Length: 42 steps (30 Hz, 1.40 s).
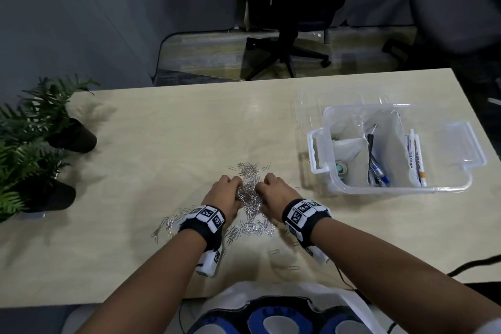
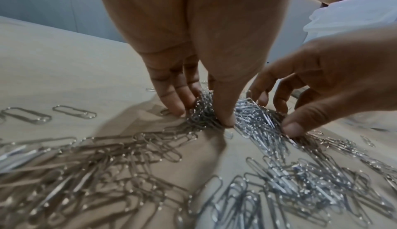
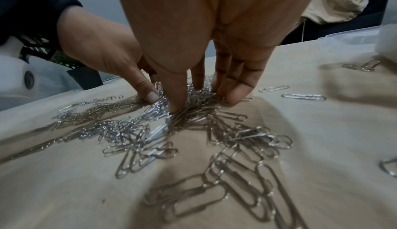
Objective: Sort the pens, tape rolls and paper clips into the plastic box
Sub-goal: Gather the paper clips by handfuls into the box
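Two hands are set side by side on a heap of silver paper clips [image 1: 248, 195] on the pale wooden table [image 1: 168, 127]. The left hand [image 1: 223, 194] is placed on the left flank of the heap and the right hand [image 1: 275, 194] on the right flank, so that the densest part of the heap is enclosed between the two sets of fingertips. In the left wrist view the left fingers [image 2: 171, 95] are seen pointed down and held close together, their tips dug into the clips, with the thumb pressed into the heap beside them. In the right wrist view the right fingers [image 3: 238, 88] are likewise held nearly straight and close together, tips sunk among the clips, the thumb planted in front of them. No clip is seen clamped or lifted by either hand. More clips are spread loosely behind the fingertips, under both wrists, and a few single ones lie apart from the fingers on either side. Well to the right of the right fingers the clear plastic box [image 1: 315, 154] is stood, with pens [image 1: 378, 168] and white markers [image 1: 416, 160] laid in its compartments. Two potted plants [image 1: 35, 144] are stood far to the left of the left fingers.
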Available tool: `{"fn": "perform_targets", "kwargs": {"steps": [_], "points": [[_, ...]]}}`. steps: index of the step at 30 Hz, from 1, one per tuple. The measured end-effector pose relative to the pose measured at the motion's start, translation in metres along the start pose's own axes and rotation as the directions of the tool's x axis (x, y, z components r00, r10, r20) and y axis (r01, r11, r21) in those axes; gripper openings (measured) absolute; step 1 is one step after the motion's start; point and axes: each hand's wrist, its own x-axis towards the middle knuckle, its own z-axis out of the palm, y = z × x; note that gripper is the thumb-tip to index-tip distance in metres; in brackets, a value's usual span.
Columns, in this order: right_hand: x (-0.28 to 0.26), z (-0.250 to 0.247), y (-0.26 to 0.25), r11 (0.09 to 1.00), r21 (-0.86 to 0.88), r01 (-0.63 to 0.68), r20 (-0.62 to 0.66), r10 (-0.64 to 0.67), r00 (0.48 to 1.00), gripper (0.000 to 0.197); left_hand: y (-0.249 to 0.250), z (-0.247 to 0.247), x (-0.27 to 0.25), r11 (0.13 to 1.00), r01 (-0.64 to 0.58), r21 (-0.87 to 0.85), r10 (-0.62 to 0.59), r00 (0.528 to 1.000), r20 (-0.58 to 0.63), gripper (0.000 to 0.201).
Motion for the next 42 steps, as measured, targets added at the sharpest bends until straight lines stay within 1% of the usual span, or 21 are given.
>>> {"fn": "perform_targets", "kwargs": {"steps": [2, 3, 6, 9, 11, 12, 13, 15, 16, 17, 20, 23, 25, 29, 31, 34, 36, 38, 42], "points": [[0.001, -0.003, -0.002, 1.000, 0.005, 0.005, 0.001, -0.005, 1.000, 0.026, -0.001, 0.001, 0.001, 1.000, -0.005, -0.006, 0.005, 1.000, -0.008, 0.038], [0.002, -0.005, -0.002, 1.000, 0.001, 0.005, 0.007, -0.005, 1.000, 0.023, -0.002, 0.001, 0.001, 1.000, -0.011, -0.001, 0.011, 1.000, -0.015, 0.033], [0.004, -0.006, -0.001, 1.000, -0.006, -0.005, 0.026, 0.006, 1.000, 0.019, -0.002, -0.001, 0.000, 1.000, -0.024, 0.011, 0.024, 0.999, -0.048, 0.018], [0.007, -0.005, 0.002, 0.999, 0.004, -0.033, 0.028, 0.033, 0.999, 0.022, -0.003, -0.003, 0.001, 1.000, -0.026, 0.000, 0.026, 0.997, -0.071, 0.013], [0.007, -0.003, 0.001, 0.999, 0.041, -0.029, 0.011, 0.029, 1.000, 0.020, -0.004, -0.004, 0.002, 1.000, -0.018, -0.016, 0.017, 0.996, -0.084, 0.011], [0.008, -0.003, 0.000, 0.998, 0.061, -0.027, -0.003, 0.027, 1.000, 0.018, -0.004, -0.005, 0.002, 1.000, -0.011, -0.027, 0.009, 0.996, -0.087, 0.010], [0.007, 0.000, -0.002, 0.997, 0.078, -0.024, -0.014, 0.025, 1.000, 0.023, -0.004, -0.006, 0.002, 0.999, -0.003, -0.038, -0.001, 0.996, -0.091, 0.010], [0.007, 0.003, -0.004, 0.996, 0.084, -0.021, 0.001, 0.021, 1.000, 0.041, -0.003, -0.008, 0.001, 0.998, 0.013, -0.065, -0.020, 0.995, -0.100, 0.011], [0.008, 0.004, -0.006, 0.998, 0.066, -0.020, 0.019, 0.019, 1.000, 0.047, -0.002, -0.009, 0.001, 0.997, 0.020, -0.080, -0.029, 0.994, -0.104, 0.012], [0.009, 0.005, -0.007, 0.999, 0.039, -0.015, 0.034, 0.013, 0.999, 0.049, -0.002, -0.010, 0.000, 0.995, 0.026, -0.092, -0.036, 0.994, -0.108, 0.012], [0.013, 0.006, -0.011, 1.000, -0.023, 0.006, 0.038, -0.005, 0.999, 0.038, -0.001, -0.013, -0.001, 0.989, 0.047, -0.138, -0.061, 0.993, -0.105, 0.011], [0.014, 0.004, -0.011, 1.000, -0.026, 0.007, 0.031, -0.007, 1.000, 0.032, -0.002, -0.017, -0.003, 0.977, 0.082, -0.198, -0.104, 0.989, -0.103, 0.012], [0.013, 0.000, -0.009, 1.000, 0.007, -0.016, 0.016, 0.016, 1.000, 0.026, -0.002, -0.020, -0.003, 0.969, 0.101, -0.227, -0.127, 0.987, -0.103, 0.012], [0.010, -0.009, -0.004, 0.991, 0.103, -0.085, 0.014, 0.084, 0.996, 0.028, -0.001, -0.026, -0.003, 0.962, 0.114, -0.250, -0.145, 0.984, -0.107, 0.014], [0.009, -0.014, -0.002, 0.982, 0.157, -0.103, -0.003, 0.105, 0.994, 0.025, -0.001, -0.028, -0.004, 0.964, 0.108, -0.244, -0.137, 0.985, -0.106, 0.014], [0.005, -0.023, -0.001, 0.963, 0.247, -0.111, -0.034, 0.123, 0.992, 0.021, 0.001, -0.032, -0.005, 0.963, 0.110, -0.244, -0.140, 0.984, -0.107, 0.010], [0.003, -0.027, -0.001, 0.953, 0.283, -0.109, -0.063, 0.132, 0.989, 0.018, 0.002, -0.033, -0.006, 0.960, 0.112, -0.257, -0.147, 0.982, -0.120, 0.012], [0.002, -0.028, -0.001, 0.948, 0.300, -0.103, -0.097, 0.138, 0.986, 0.021, 0.004, -0.035, -0.007, 0.958, 0.110, -0.265, -0.147, 0.981, -0.126, 0.011], [0.002, -0.028, -0.004, 0.940, 0.321, -0.116, -0.121, 0.163, 0.979, 0.024, 0.006, -0.037, -0.009, 0.955, 0.134, -0.266, -0.170, 0.979, -0.116, 0.008]]}}
